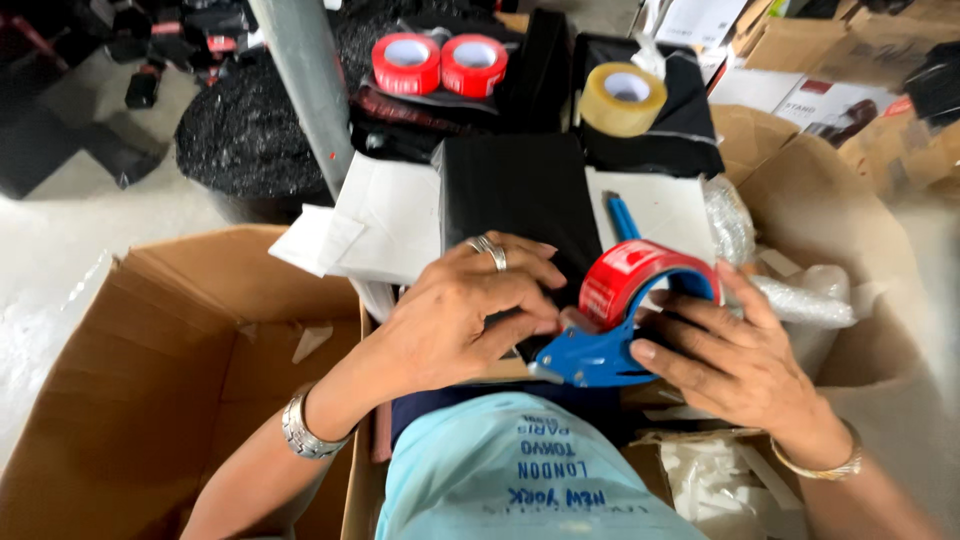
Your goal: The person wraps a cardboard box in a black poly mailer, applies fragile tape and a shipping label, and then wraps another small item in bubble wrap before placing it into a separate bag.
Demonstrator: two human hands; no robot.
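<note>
My right hand (735, 360) grips a blue tape dispenser (600, 355) loaded with a red tape roll (630, 275), held close to my body. My left hand (465, 315), with a ring and a silver bracelet, rests against the dispenser's front end, fingertips touching near its blade. Just behind both hands stands a black box (515, 195) with white sheets (385, 215) beside it. A blue pen (622, 215) lies on the white sheet (665, 210) to its right.
An open cardboard box (150, 370) sits at my left, another (860, 300) at my right with plastic wrap (800, 295). Two red tape rolls (440, 62) and a clear roll (622, 97) lie farther back. A grey pole (305, 90) rises at upper left.
</note>
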